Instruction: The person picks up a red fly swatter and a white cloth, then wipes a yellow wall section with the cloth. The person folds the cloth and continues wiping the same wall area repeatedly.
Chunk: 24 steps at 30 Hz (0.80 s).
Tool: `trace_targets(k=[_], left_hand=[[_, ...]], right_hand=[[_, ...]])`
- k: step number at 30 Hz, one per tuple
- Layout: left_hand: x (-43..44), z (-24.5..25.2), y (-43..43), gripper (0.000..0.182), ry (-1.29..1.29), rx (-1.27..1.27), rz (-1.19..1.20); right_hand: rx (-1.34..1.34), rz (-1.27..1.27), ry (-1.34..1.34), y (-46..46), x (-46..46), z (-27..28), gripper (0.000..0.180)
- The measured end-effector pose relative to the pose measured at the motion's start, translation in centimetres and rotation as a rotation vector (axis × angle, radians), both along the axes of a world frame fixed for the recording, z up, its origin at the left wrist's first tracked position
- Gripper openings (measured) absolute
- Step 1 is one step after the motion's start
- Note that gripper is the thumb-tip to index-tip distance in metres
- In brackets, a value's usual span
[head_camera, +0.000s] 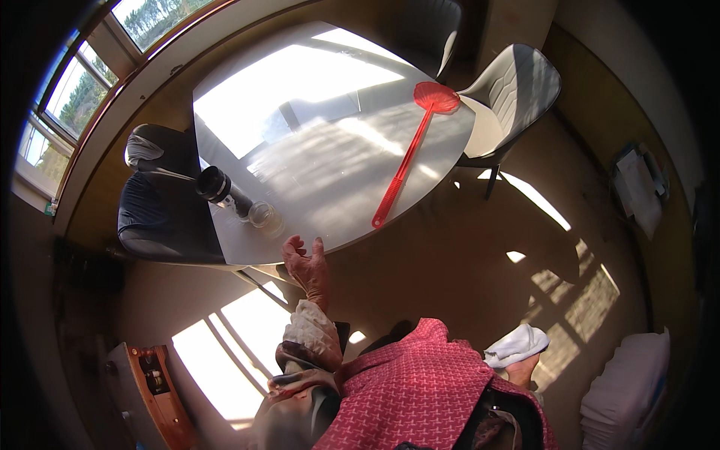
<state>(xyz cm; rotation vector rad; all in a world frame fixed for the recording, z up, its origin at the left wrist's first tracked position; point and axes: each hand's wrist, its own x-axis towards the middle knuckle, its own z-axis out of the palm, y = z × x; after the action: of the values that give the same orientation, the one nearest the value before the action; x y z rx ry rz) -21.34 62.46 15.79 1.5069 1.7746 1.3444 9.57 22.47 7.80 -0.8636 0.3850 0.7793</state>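
Note:
My left hand [306, 270] is at the near edge of a glossy white table [332, 174], its fingers slightly curled, its thumb apart and nothing in it. Just beyond the fingertips a clear glass jar [265, 219] stands on the tabletop. Beside that jar is a black and silver cylindrical flask [222, 190]. Low at my right side, my right hand [523, 370] grips a folded white cloth [516, 344], which covers most of its fingers. A red plastic fly swatter [410, 149] lies across the table's right part, its head at the far edge.
A dark chair [169, 219] with cloth over it stands left of the table, a pale padded chair [506, 104] to the right and another chair [433, 34] behind. A wooden cabinet [163, 394] is at lower left. A white stack [627, 388] sits at lower right.

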Motion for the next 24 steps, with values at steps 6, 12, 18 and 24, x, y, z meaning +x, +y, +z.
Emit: trace_targets(k=[6,12,18,24], left_hand=[[-8.3,-3.2,6.7,0.08,0.036,0.062,0.08],[-9.6,-5.0,12.5,0.057,0.122,-0.052,-0.131],[-2.9,-3.7,9.8,0.046,0.141,0.153,-0.302],[9.6,0.1,0.7,0.038,-0.105,-0.21,-1.085]], right_hand=[[0.038,-0.072,-0.096,2.8,0.9,-0.4,0.041],[0.28,-0.175,-0.107,2.5,0.5,-1.1,0.049],[0.036,-0.368,-0.065,0.9,1.8,1.1,0.039],[-0.077,-0.356,-0.45,-0.4,7.7,11.9,0.031]])
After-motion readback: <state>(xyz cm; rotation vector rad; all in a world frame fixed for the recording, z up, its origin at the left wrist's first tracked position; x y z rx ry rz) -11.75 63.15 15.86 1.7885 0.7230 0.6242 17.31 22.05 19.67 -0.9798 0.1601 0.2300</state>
